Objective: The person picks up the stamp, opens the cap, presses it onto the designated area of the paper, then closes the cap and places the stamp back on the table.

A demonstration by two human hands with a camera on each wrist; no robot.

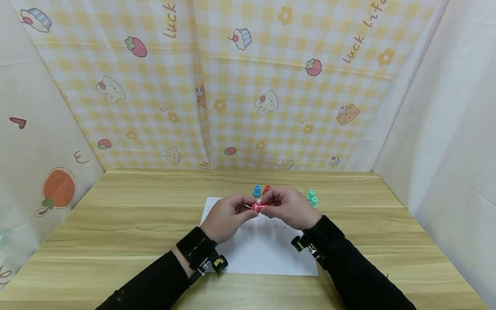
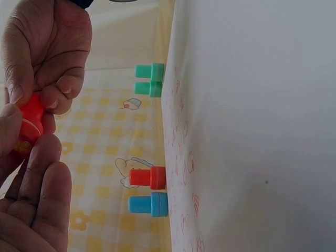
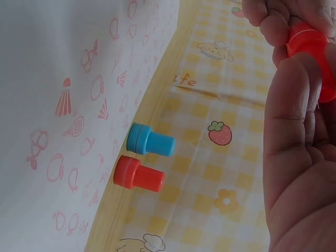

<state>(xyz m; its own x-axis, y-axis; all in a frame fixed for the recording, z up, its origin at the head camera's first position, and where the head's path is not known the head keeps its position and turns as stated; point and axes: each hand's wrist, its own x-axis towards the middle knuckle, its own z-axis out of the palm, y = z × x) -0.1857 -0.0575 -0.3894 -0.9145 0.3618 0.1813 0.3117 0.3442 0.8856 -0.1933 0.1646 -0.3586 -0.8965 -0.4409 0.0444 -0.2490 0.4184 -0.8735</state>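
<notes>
Both hands hold a small red stamp point(image 1: 257, 207) over the far part of a white paper sheet point(image 1: 267, 256). My left hand point(image 1: 224, 218) pinches its wide, capped end between thumb and fingers. From the other side, my right hand point(image 1: 293, 208) pinches the narrower handle. A pale line circles the red stamp point(image 2: 32, 118) where cap and body meet, and fingers cover part of it. Small red prints, among them shuttlecocks point(image 3: 64, 100) and fruit-like outlines, mark the paper's far part.
Past the paper's far edge stand a blue stamp point(image 1: 257, 191) and another red stamp point(image 3: 137, 174), side by side. Two green stamps point(image 2: 149, 80) stand farther right. The wooden table point(image 1: 128, 224) ends at a yellow checked cloth point(image 1: 232, 129) behind.
</notes>
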